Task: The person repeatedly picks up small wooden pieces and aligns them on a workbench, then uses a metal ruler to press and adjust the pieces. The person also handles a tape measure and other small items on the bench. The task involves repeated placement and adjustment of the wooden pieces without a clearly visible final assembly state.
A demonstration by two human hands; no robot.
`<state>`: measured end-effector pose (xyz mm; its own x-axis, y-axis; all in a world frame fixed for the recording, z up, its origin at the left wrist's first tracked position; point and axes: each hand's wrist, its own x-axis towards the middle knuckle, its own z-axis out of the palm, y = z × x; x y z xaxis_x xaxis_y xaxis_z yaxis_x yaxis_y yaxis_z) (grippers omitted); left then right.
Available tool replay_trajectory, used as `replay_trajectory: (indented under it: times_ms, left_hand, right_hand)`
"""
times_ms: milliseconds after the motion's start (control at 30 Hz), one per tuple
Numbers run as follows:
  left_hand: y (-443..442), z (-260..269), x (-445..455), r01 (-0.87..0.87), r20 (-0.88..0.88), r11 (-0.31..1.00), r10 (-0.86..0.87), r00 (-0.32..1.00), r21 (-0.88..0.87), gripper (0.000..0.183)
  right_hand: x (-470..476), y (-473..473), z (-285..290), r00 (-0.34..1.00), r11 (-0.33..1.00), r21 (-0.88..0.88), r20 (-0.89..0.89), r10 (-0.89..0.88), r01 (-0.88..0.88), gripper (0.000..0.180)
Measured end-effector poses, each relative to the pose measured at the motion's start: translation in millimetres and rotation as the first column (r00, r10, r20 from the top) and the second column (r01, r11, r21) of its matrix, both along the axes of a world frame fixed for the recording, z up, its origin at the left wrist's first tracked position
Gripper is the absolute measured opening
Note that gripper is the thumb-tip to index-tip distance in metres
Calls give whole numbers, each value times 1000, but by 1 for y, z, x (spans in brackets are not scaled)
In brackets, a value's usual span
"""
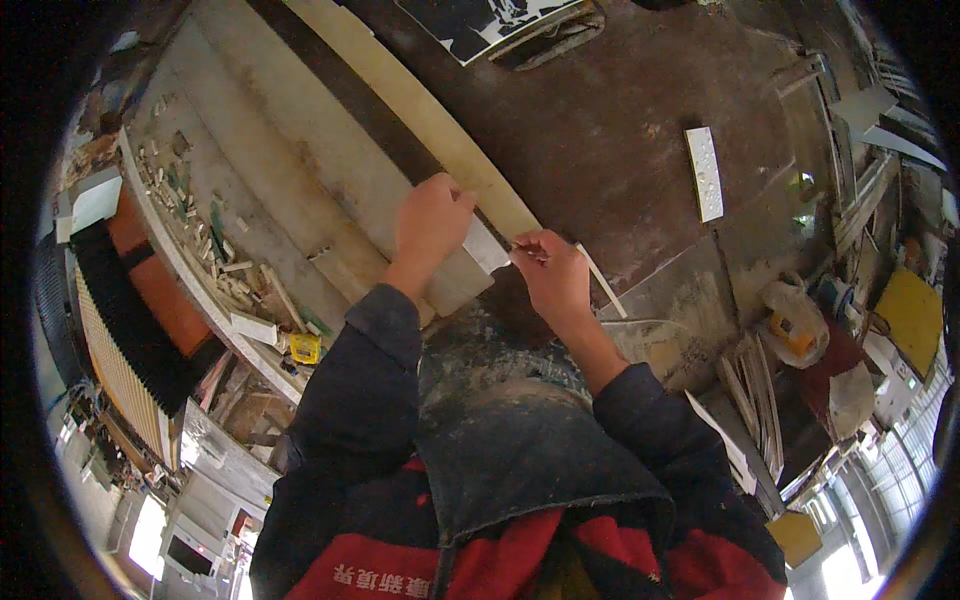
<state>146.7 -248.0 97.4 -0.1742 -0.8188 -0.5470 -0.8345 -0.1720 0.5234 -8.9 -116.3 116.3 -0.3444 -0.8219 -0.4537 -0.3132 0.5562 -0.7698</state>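
Note:
My left hand (436,225) rests with curled fingers over a long dark strip (352,90) and the pale board beside it. A short white piece (486,244) lies just right of that hand. My right hand (553,274) is at the near end of a long cream strip (435,97), its thumb and fingertips pinched together near the white piece's corner. Whether either hand grips anything is hidden by the fingers. A thin white stick (601,281) lies right beside my right hand. Long pale boards (277,112) run away to the upper left.
Small offcuts (225,277) and a yellow tape measure (305,349) lie along the left edge. On the brown surface at right is a white strip with droplets or bumps (704,174). Beyond it are a plastic-wrapped orange and yellow item (795,330) and stacked wooden strips (754,405).

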Motion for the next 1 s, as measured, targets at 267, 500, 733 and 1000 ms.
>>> replay_trajectory:
  times_ms: [267,500,733,1000]
  left_hand:
    - [0,-4,11,0,-194,999,-7,981,-36,28]
    - [1,19,63,-218,-474,743,594,650,632,36]
    - [13,35,81,-290,-463,723,645,609,627,38]
    - [24,51,92,-281,-495,753,618,611,594,40]
  right_hand:
    - [18,-10,1,923,983,-41,-352,156,-182,15]
    - [32,-10,-9,908,987,-70,-405,104,-144,12]
    - [37,-8,-8,931,991,-79,-358,70,-104,19]
    - [27,-6,-1,920,992,-98,-390,39,-84,29]
